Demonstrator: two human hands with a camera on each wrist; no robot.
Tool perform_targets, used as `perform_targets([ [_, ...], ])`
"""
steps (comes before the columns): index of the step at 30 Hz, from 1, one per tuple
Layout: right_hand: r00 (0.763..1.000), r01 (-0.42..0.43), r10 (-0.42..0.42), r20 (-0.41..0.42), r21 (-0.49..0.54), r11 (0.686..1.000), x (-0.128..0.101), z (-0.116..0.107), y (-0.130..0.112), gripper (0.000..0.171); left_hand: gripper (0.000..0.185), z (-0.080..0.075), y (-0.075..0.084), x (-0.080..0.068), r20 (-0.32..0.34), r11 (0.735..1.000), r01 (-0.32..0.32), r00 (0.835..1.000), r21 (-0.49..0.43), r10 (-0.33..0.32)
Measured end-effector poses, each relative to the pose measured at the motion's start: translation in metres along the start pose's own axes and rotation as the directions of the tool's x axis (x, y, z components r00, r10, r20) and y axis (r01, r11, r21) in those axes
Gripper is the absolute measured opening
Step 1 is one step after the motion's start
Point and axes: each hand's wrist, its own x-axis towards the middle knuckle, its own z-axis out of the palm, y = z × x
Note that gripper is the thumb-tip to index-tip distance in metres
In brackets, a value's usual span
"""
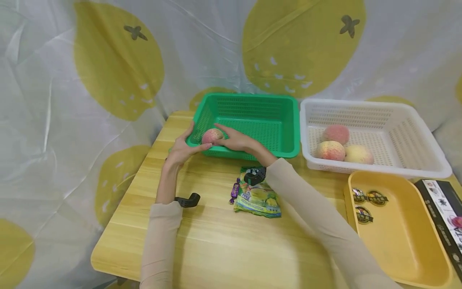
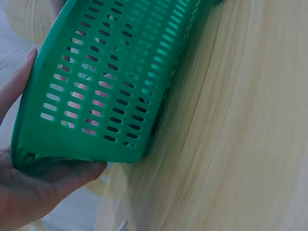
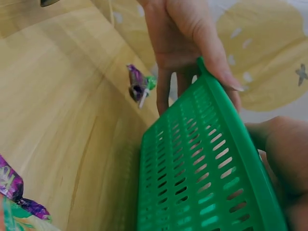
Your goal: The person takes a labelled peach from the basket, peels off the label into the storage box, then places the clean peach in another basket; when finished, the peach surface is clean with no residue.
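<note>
In the head view my left hand [image 1: 180,150] grips the front left corner of a green plastic basket [image 1: 291,124]. Its thumb lies along the front rim and its fingers go down the outside, as the left wrist view also shows. My right hand [image 1: 236,139] reaches over the front rim, its thumb and fingers around a pink-and-yellow peach [image 1: 211,136] in the basket's left front corner. In the right wrist view the basket wall [image 3: 192,159] hides most of the peach. Under my right forearm lies a green candy bag [image 1: 257,196], a purple wrapped candy [image 1: 235,190] beside it.
To the right stands a white basket [image 1: 429,140] with peaches [image 1: 331,151] at its left end. A yellow tray [image 1: 404,241] with several round black-and-gold packets is nearer, beside a black-and-white box [image 1: 442,212]. A purple-wrapped lollipop [image 3: 138,86] lies by the table's left edge.
</note>
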Motion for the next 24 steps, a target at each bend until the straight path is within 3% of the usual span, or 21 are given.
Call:
perform_targets([
  [6,0.999,0.031,-0.031,0.023,-0.021,0.999,0.006,-0.001,0.001,0.071,0.111,0.002,-0.002,0.000,0.002,1.000,-0.019,1.000,0.006,0.019],
  [14,0.997,0.068,-0.076,-0.034,-0.204,0.977,0.013,-0.002,0.006,0.063,0.106,0.001,-0.001,0.000,0.016,1.000,-0.020,1.000,0.001,0.020],
  [16,0.997,0.061,-0.070,-0.037,-0.194,0.979,0.015,-0.001,0.006,0.058,0.107,0.001,-0.001,-0.001,0.015,1.000,-0.016,1.000,0.001,0.016],
  [21,0.997,0.046,-0.049,-0.062,-0.057,0.997,0.018,0.002,0.008,0.049,0.109,0.002,-0.002,-0.002,0.009,1.000,-0.007,1.000,0.004,0.007],
  [24,0.996,0.036,-0.040,-0.083,-0.049,0.998,0.020,0.003,0.009,0.058,0.108,0.002,-0.002,-0.003,0.006,1.000,-0.006,1.000,0.004,0.006],
])
